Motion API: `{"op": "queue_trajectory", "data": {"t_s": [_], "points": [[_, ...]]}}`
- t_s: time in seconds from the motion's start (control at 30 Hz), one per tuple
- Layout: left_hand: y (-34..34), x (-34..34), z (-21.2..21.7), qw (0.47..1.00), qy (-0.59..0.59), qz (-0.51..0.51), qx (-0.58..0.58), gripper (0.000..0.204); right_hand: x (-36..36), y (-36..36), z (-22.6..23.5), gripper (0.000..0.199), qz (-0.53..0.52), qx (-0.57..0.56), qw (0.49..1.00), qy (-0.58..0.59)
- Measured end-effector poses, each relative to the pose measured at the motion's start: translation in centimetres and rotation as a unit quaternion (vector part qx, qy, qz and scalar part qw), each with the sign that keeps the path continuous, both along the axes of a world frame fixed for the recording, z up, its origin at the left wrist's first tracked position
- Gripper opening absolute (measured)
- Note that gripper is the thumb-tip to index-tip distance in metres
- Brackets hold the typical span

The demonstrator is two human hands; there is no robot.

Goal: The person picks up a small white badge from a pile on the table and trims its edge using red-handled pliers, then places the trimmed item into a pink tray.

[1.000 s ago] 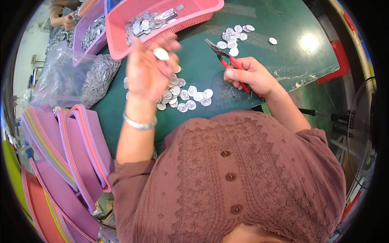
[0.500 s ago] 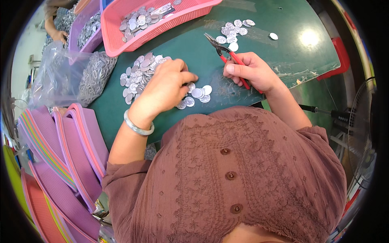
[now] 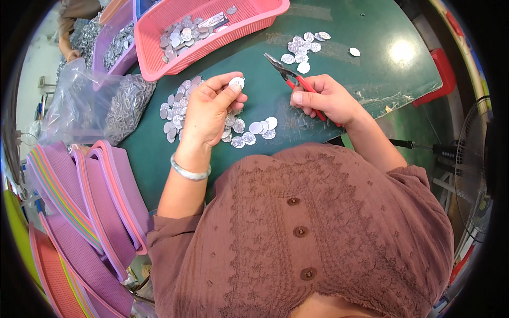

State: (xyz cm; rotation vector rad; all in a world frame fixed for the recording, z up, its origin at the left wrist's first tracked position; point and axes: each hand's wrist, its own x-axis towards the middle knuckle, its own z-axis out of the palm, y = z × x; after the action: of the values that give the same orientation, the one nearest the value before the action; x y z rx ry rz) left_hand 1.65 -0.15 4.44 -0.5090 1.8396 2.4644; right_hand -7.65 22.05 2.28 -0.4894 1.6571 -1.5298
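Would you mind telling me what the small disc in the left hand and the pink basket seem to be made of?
The disc, pinched in the left hand, looks like thin metal: silvery, shiny, glinting like the discs piled on the table. The pink basket looks like moulded plastic: even colour, slotted walls, slight sheen. Neither is certain from here.

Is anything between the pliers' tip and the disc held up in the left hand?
Nothing visible. The left hand pinches a silver disc above the green table; the red-handled pliers in the right hand point up-left, with only bare tabletop between.
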Motion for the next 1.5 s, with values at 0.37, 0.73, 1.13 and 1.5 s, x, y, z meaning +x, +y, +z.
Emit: {"op": "queue_trajectory", "data": {"t_s": [0.37, 0.73, 1.13, 1.5], "points": [[1.8, 0.1, 0.2, 0.997, 0.013, 0.043, 0.069, 0.012, 0.4, -0.3, 0.7, 0.032, 0.088, 0.023, 0.984, 0.153], [1.6, 0.3, 0.2, 1.0, 0.021, 0.013, -0.005, 0.01, 0.2, -0.4, 1.4, 0.039, 0.123, 0.046, 0.967, 0.22], [1.9, 0.3, 0.4, 0.999, 0.012, 0.022, -0.027, 0.01, 0.1, -0.4, 1.6, 0.031, 0.153, 0.09, 0.961, 0.21], [2.2, 0.4, 0.4, 0.997, 0.022, 0.037, -0.064, 0.009, 1.3, -0.8, 1.4, 0.027, 0.098, 0.069, 0.947, 0.298]]}}
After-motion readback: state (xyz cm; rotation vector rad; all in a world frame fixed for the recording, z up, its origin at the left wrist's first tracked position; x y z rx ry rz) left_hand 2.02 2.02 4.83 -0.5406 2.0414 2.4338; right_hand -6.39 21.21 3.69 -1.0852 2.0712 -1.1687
